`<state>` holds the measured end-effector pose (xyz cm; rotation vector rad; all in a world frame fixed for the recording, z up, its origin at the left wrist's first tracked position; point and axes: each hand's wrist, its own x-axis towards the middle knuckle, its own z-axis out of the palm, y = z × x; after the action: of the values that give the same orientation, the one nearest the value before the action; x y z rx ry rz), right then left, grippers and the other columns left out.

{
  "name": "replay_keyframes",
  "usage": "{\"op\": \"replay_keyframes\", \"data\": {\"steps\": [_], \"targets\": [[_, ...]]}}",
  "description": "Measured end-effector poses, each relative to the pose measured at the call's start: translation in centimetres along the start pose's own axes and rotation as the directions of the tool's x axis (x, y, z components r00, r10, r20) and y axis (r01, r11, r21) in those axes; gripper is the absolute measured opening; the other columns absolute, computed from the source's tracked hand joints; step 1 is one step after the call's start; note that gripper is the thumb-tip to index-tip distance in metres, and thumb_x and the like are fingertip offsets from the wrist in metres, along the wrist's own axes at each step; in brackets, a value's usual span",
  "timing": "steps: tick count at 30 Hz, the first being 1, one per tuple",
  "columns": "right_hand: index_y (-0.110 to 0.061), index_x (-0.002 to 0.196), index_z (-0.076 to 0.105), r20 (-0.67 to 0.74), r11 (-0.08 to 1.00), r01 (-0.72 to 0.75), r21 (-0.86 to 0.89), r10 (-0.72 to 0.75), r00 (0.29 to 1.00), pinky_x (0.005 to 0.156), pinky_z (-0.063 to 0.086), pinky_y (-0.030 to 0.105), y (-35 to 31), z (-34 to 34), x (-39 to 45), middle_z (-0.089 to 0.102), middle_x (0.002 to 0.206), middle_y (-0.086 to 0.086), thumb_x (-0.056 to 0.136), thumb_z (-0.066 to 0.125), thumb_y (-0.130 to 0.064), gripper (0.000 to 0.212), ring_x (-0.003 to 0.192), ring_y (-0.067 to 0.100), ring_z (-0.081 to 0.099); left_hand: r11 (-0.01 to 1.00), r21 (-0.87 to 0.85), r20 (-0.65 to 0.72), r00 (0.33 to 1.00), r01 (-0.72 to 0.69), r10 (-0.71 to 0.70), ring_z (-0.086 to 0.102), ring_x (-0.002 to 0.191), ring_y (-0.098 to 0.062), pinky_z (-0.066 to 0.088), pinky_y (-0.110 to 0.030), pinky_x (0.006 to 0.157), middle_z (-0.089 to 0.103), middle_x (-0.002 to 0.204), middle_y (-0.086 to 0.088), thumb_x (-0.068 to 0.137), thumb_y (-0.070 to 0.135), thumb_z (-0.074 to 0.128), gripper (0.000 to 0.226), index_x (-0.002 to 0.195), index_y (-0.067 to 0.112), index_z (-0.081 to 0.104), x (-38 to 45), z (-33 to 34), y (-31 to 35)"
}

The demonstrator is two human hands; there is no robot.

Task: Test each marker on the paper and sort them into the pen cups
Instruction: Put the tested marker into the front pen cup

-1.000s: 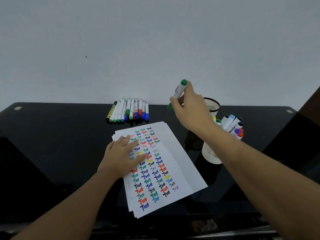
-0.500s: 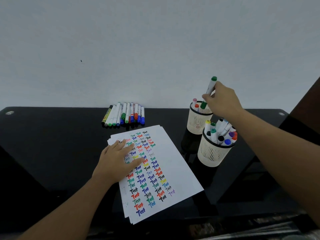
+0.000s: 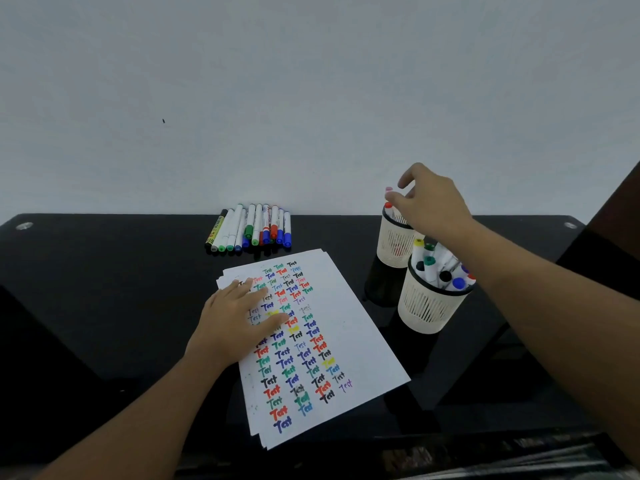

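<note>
The left hand (image 3: 239, 320) is lying flat, fingers spread, on the white paper sheets (image 3: 349, 327) covered in coloured test words on the black glossy surface (image 3: 104, 289). A row of loose markers (image 3: 251, 228) is lying behind them. The right hand (image 3: 429, 202) is hovering, fingers loosely apart and holding nothing, over the far cream mesh pen cup (image 3: 393, 242), with the near marker-filled cream cup (image 3: 429, 306) just beside.

Right hand (image 3: 431, 202) over far cup (image 3: 393, 242) (possibly empty-fingered); left hand (image 3: 239, 320) flattens paper (image 3: 349, 327).

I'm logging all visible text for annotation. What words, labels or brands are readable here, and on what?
"Test": handwritten many times in rows, in red, green, blue, black, yellow and purple, on the top white paper sheet under the left hand.
Yellow label on the black-capped marker in the lying row: print too small to read.
Red-and-blue label on a white marker: blurred, unreadable.
</note>
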<state>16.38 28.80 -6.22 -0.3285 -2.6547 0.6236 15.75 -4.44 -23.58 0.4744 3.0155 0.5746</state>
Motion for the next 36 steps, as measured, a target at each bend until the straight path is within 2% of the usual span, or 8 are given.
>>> {"op": "replay_keyframes", "data": {"steps": [5, 8, 12, 15, 21, 25, 32, 36], "targets": [[-0.026, 0.107, 0.059, 0.072, 0.99, 0.129, 0.061, -0.133, 0.988, 0.08, 0.054, 0.037, -3.5, 1.2, -0.6, 0.071, 0.087, -0.008, 0.1, 0.06, -0.04, 0.015, 0.086, 0.015, 0.066, 0.998, -0.048, -0.037, 0.998, 0.041, -0.043, 0.015, 0.155, -0.018, 0.011, -0.044, 0.126, 0.027, 0.166, 0.003, 0.08, 0.087, 0.044, 0.091, 0.154, 0.035, 0.04, -0.2, -0.3, 0.1], [-0.029, 0.102, 0.063, 0.197, 0.971, 0.24, 0.0, -0.235, 0.952, 0.08, 0.055, 0.036, -5.8, 2.8, -0.9, 0.07, 0.093, -0.007, 0.101, 0.058, -0.036, 0.008, 0.09, 0.018, 0.066, 0.998, -0.037, -0.024, 0.998, 0.058, -0.059, 0.015, 0.155, -0.018, 0.01, -0.044, 0.126, 0.026, 0.166, 0.002, 0.082, 0.084, 0.045, 0.089, 0.155, 0.034, 0.04, -0.2, -0.4, 0.2], [-0.03, 0.118, 0.066, 0.433, 0.937, 0.34, -0.079, -0.275, 0.858, 0.094, 0.053, 0.039, -7.5, 7.2, -0.8, 0.065, 0.121, -0.004, 0.104, 0.055, -0.028, 0.018, 0.109, 0.02, 0.061, 0.997, -0.052, -0.031, 0.998, 0.057, -0.059, 0.017, 0.155, -0.019, 0.012, -0.045, 0.126, 0.028, 0.166, 0.001, 0.083, 0.084, 0.047, 0.088, 0.154, 0.032, 0.042, -0.2, -0.5, 0.2], [-0.032, 0.133, 0.062, 0.505, 0.937, 0.339, -0.09, -0.251, 0.826, 0.101, 0.051, 0.039, -7.2, 11.5, -0.6, 0.062, 0.133, -0.004, 0.105, 0.053, -0.023, 0.031, 0.12, 0.021, 0.058, 0.994, -0.088, -0.04, 0.997, 0.063, -0.067, 0.018, 0.154, -0.019, 0.014, -0.045, 0.126, 0.03, 0.165, 0.002, 0.081, 0.085, 0.049, 0.089, 0.152, 0.031, 0.045, -0.1, -0.4, 0.1], [-0.041, 0.149, 0.046, 0.514, 0.928, 0.322, -0.187, -0.187, 0.837, 0.098, 0.053, 0.046, -5.9, 17.4, 0.0, 0.049, 0.141, 0.009, 0.103, 0.048, -0.014, 0.053, 0.122, 0.03, 0.052, 0.993, -0.105, -0.053, 0.996, 0.061, -0.067, 0.02, 0.153, -0.019, 0.014, -0.048, 0.126, 0.033, 0.163, 0.002, 0.08, 0.085, 0.051, 0.087, 0.149, 0.033, 0.049, 0.2, -0.1, -0.3], [-0.045, 0.154, 0.039, 0.496, 0.931, 0.317, -0.18, -0.193, 0.847, 0.101, 0.051, 0.047, -6.0, 19.6, 0.7, 0.044, 0.146, 0.009, 0.103, 0.047, -0.015, 0.06, 0.126, 0.03, 0.048, 0.993, -0.103, -0.073, 0.995, 0.058, -0.065, 0.022, 0.153, -0.019, 0.016, -0.049, 0.125, 0.033, 0.163, 0.002, 0.08, 0.085, 0.052, 0.085, 0.148, 0.034, 0.05, 0.4, 0.2, -0.4], [-0.041, 0.157, 0.036, 0.506, 0.857, 0.419, -0.302, -0.228, 0.832, 0.106, 0.044, 0.049, -5.8, 21.2, 1.7, 0.044, 0.151, 0.006, 0.105, 0.044, -0.033, 0.053, 0.134, 0.031, 0.044, 0.995, -0.085, -0.092, 0.994, 0.046, -0.054, 0.021, 0.153, -0.016, 0.014, -0.049, 0.125, 0.033, 0.164, 0.004, 0.08, 0.085, 0.051, 0.084, 0.148, 0.035, 0.049, 0.6, 0.5, -0.6], [-0.04, 0.153, 0.039, 0.445, 0.81, 0.471, -0.35, -0.298, 0.844, 0.102, 0.046, 0.047, -5.5, 21.6, 1.9, 0.05, 0.138, 0.007, 0.107, 0.041, -0.036, 0.046, 0.122, 0.028, 0.052, 0.995, -0.084, -0.082, 0.995, 0.049, -0.056, 0.02, 0.153, -0.016, 0.013, -0.049, 0.125, 0.032, 0.164, 0.005, 0.081, 0.084, 0.05, 0.084, 0.149, 0.036, 0.048, 0.6, 0.4, -0.6]]}}
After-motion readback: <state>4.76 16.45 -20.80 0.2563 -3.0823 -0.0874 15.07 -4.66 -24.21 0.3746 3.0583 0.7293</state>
